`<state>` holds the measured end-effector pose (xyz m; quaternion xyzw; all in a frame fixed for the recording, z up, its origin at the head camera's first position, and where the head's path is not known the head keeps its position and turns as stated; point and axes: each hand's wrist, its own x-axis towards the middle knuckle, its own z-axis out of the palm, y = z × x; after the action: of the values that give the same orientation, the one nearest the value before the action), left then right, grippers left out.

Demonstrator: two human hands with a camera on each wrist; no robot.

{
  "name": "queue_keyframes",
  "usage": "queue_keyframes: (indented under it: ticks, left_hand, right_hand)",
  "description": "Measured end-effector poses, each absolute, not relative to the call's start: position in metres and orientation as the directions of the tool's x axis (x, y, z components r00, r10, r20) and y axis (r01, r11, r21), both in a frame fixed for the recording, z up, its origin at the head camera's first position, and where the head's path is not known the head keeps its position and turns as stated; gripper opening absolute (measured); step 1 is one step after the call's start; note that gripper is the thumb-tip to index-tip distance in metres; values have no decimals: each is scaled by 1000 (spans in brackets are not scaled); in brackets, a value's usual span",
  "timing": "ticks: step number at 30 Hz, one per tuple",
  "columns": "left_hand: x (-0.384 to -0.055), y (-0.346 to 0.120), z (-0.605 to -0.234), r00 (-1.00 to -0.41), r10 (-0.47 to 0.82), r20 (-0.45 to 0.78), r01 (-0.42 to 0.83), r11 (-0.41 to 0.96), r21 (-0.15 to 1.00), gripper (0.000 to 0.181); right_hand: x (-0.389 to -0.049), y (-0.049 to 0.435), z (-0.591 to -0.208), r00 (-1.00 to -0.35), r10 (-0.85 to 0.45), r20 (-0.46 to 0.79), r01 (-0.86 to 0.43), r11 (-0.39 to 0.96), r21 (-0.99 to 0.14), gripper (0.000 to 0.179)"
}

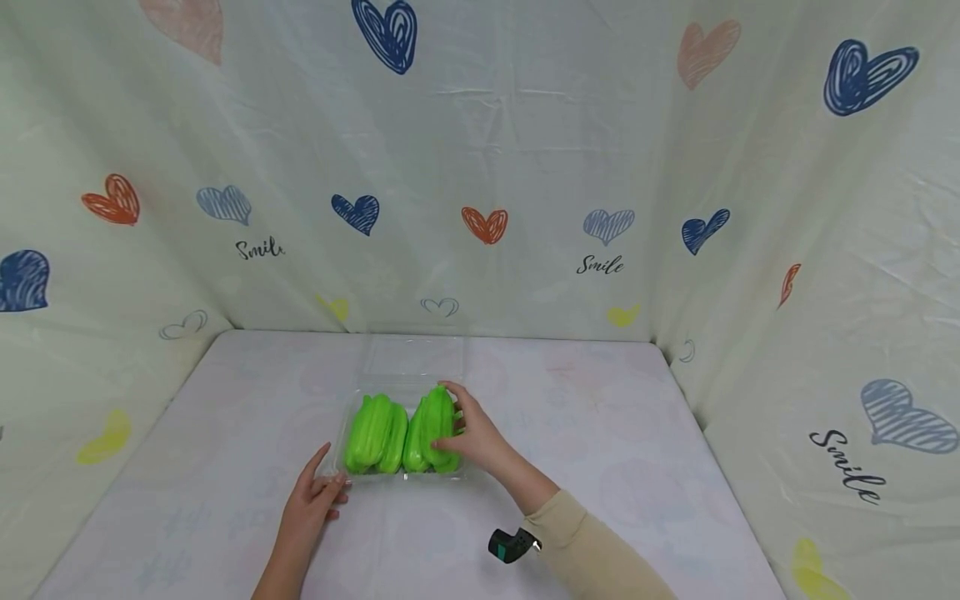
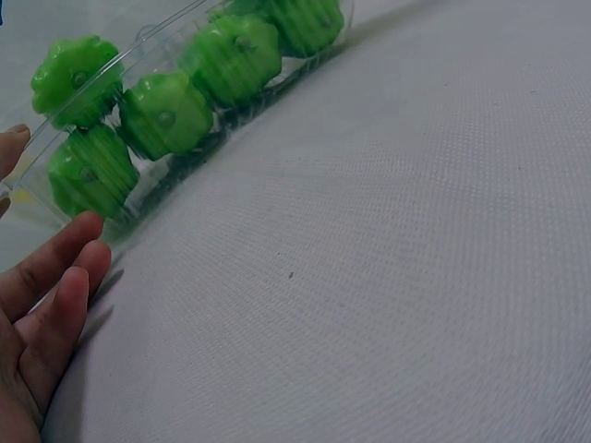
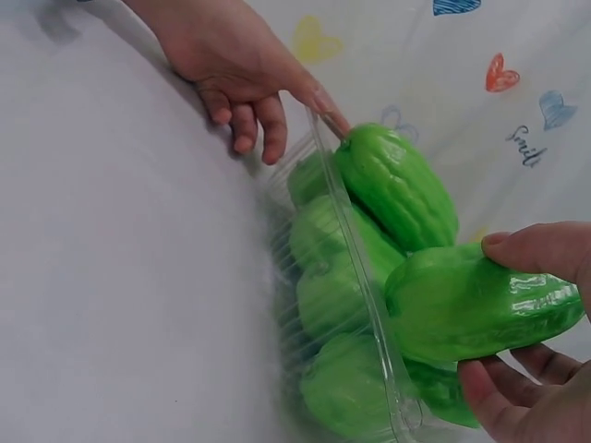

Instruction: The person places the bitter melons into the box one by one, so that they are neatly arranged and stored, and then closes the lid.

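A clear plastic clamshell box [image 1: 341, 433] holds several glossy green ridged vegetables [image 1: 367, 433], piled in two groups with some standing above the rim. My right hand [image 1: 480, 437] grips one green ridged vegetable [image 3: 471, 305] from its right side, thumb on one face and fingers beneath in the right wrist view. That piece lies over the others in the right half of the box. At the near left corner, my left hand [image 1: 306, 504] touches the box, its index finger stretched along the left side and the other fingers loosely bent.
The box's transparent lid [image 1: 414, 358] stands open toward the back curtain [image 1: 525, 167], which is printed with hearts. A small black device [image 1: 512, 546] sits beside the right sleeve [image 1: 592, 542]. White cloth [image 1: 637, 483] covers the table.
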<state>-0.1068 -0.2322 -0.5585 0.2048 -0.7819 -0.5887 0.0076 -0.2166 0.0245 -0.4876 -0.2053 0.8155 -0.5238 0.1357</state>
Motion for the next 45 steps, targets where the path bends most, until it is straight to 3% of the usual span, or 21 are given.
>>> queue_keyframes:
  ticks: [13,26,45]
  left_hand:
    - [-105,-231,-558,-917,-331,-220,-301,216,929,65]
    - [-104,-230,-555,-916,-329,-228,-305,203,931,64]
    - [-104,-231,-555,-919,-324,-223,-300,211,930,64]
  right_hand:
    - [-208,24,-488,-899,-438,2,-186,379,-906,97]
    - [-213,20,-489,-897,-442,-15,-226,487,-844,91]
    - [-233,20,-491,-897,-440,-37,-307,683,-663,88]
